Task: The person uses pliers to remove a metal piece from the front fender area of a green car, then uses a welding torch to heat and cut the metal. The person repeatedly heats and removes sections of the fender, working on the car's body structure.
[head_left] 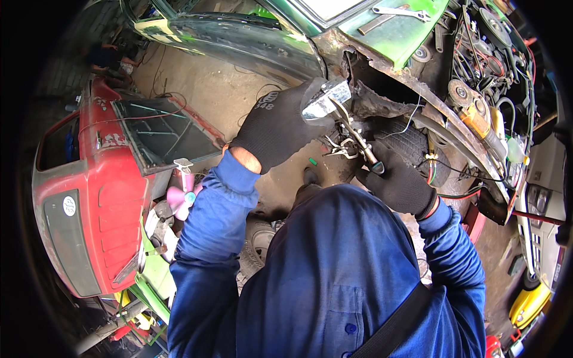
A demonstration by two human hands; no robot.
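Note:
My left hand [280, 122], in a black knit glove, is closed round a bent piece of shiny sheet metal [327, 101]. Gripped in my gloved right hand [399, 182] is a pair of locking pliers [358, 136], tilted up and to the left. The jaws of the pliers meet the right edge of the sheet metal; whether they clamp it I cannot tell. Just beyond lies the torn, rusty edge of a car body [382, 101] with a dark hole. Below it, beside my right hand, is a black tyre [401, 142].
An adjustable wrench [401, 12] rests on a green panel [391, 37] ahead. An exposed engine bay [477, 65] with cables lies at the right. To the left stand a red vehicle cab [116, 203] and a pink fan [177, 200]. A loose wire [412, 110] hangs by the wheel.

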